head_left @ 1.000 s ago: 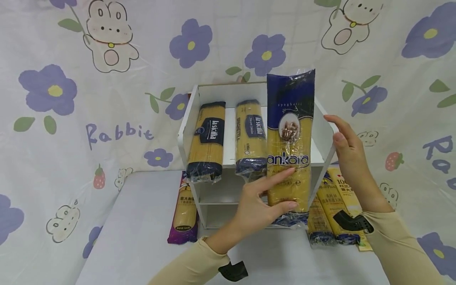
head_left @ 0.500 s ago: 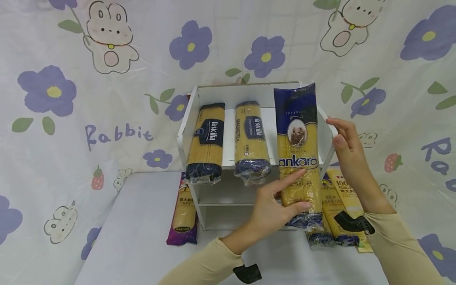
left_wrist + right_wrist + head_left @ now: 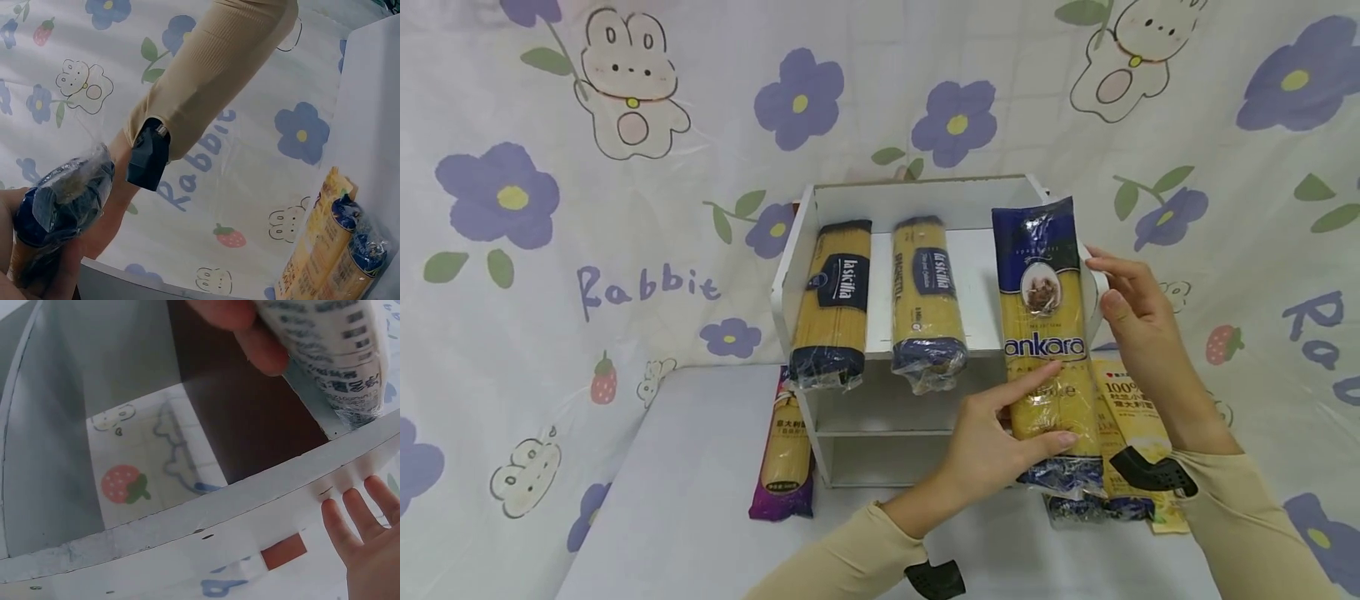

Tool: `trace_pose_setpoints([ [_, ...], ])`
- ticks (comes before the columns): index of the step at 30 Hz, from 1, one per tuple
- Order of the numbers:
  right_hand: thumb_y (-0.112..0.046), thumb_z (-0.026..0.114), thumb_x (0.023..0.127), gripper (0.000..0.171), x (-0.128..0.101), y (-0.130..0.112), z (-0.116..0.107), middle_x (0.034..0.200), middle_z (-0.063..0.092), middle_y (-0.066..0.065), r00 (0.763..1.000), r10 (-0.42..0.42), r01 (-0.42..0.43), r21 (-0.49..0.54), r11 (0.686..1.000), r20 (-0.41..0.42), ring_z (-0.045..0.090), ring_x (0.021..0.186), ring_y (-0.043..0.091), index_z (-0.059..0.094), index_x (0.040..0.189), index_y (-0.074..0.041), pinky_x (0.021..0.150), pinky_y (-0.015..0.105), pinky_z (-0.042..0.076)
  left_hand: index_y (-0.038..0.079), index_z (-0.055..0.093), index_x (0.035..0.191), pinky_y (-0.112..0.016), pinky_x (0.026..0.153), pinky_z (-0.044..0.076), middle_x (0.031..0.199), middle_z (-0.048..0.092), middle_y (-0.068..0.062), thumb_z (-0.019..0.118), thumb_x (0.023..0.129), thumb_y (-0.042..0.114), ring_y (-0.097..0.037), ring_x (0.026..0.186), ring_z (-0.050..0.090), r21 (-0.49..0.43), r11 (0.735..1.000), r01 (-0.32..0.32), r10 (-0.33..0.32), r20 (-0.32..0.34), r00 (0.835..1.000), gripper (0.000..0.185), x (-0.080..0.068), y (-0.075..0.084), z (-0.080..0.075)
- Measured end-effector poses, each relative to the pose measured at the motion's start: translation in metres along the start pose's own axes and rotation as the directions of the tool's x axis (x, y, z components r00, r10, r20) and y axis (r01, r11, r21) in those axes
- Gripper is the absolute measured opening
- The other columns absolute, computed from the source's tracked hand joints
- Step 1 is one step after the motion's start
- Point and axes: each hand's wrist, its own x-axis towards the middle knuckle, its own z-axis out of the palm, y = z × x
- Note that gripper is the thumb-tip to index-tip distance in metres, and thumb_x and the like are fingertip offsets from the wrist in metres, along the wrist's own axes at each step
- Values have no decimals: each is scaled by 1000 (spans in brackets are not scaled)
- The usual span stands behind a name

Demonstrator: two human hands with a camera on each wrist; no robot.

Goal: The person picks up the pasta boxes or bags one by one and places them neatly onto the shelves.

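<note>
So the left hand (image 3: 992, 437) has a long clear-plastic spaghetti pack with a dark blue top and "ankara" lettering (image 3: 1048, 342), thumb and index across its front, and honestly I can't see the other fingers properly because they're behind it. The pack is tilted in front of the right end of the white wooden shelf unit (image 3: 917, 197), top end over the upper shelf, just inside the right side panel. Can't tell if its back touches the shelf. The right hand (image 3: 1138, 325) is loosely spread, fingertips against that panel near its front edge. Two golden spaghetti packs with navy "la sicilia" labels sit on the upper shelf, one (image 3: 833, 300) by the left panel, the other (image 3: 927, 300) mid-shelf, their ends poking past the front edge. A purple-ended noodle pack (image 3: 784, 458) lies on the white desk (image 3: 647, 500) beside the unit's left side, partly cut off by it. By the right side there's a pale yellow pack (image 3: 1131, 400) and some blue-ended ones (image 3: 1129, 504), mostly blocked by the ankara pack and the right arm. From the left wrist it's just dim, crinkly plastic. Compared with a second ago, the ankara pack's lower and further right, so the mid-shelf one is uncovered; the right hand's stayed at the panel.
</note>
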Motion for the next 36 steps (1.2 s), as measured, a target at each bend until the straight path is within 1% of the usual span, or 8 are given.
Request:
trace_pose_setpoints([
  [6,-12,44,105,39,-1,2,1,161,33,-3,1000,5,-5,-15,1000,-6,14,156,23,44,144,-7,124,59,-3,27,49,146,-20,57,56,133,64,-8,77,86,14,5,62,59,30,1000,-5,4,24,1000,67,1,7,-3],
  [10,-12,45,105,40,0,3,0,161,32,-2,1000,-6,6,15,1000,-2,15,156,22,44,144,-8,126,56,-2,33,46,147,-17,49,42,88,66,-10,76,88,19,-2,49,40,108,994,-8,3,52,999,68,2,11,-7],
  [11,-12,45,105,40,0,3,0,161,32,-1,1000,-12,12,25,1000,3,16,156,21,43,145,-8,127,52,0,34,45,147,-15,52,45,86,65,-11,76,88,18,0,53,44,106,994,-3,-4,64,998,69,3,12,-7],
  [13,-12,44,105,41,-1,4,-1,161,31,-1,1000,-22,22,38,999,12,19,154,19,43,145,-8,129,39,10,35,43,148,-13,59,49,91,64,-10,75,88,16,3,64,51,84,996,21,-28,88,996,71,4,15,-9],
  [17,-9,43,105,41,0,6,-2,161,31,1,998,-52,50,61,997,39,33,146,15,43,146,-8,113,16,37,34,38,151,-22,81,59,143,51,-8,73,88,9,2,99,62,-25,995,99,-95,140,986,77,7,22,-12],
  [24,-7,42,105,41,0,6,-1,161,32,2,997,-65,62,64,996,39,41,139,13,42,146,-8,104,12,43,46,10,155,-18,94,52,148,38,8,79,79,6,6,109,56,73,985,156,-171,309,936,110,8,32,-20],
  [29,-7,42,105,42,-1,5,1,161,32,1,997,-60,57,57,997,43,41,138,12,42,146,-8,103,13,43,41,12,156,-18,95,52,155,33,8,80,77,3,5,112,55,73,992,107,-125,309,943,111,6,30,-22],
  [36,-7,42,105,42,-1,5,-1,160,35,0,997,-64,62,49,997,45,43,136,11,42,146,-7,103,11,44,44,27,153,-20,87,56,150,44,5,80,82,9,3,100,60,88,992,86,-104,231,967,96,11,24,-25],
])
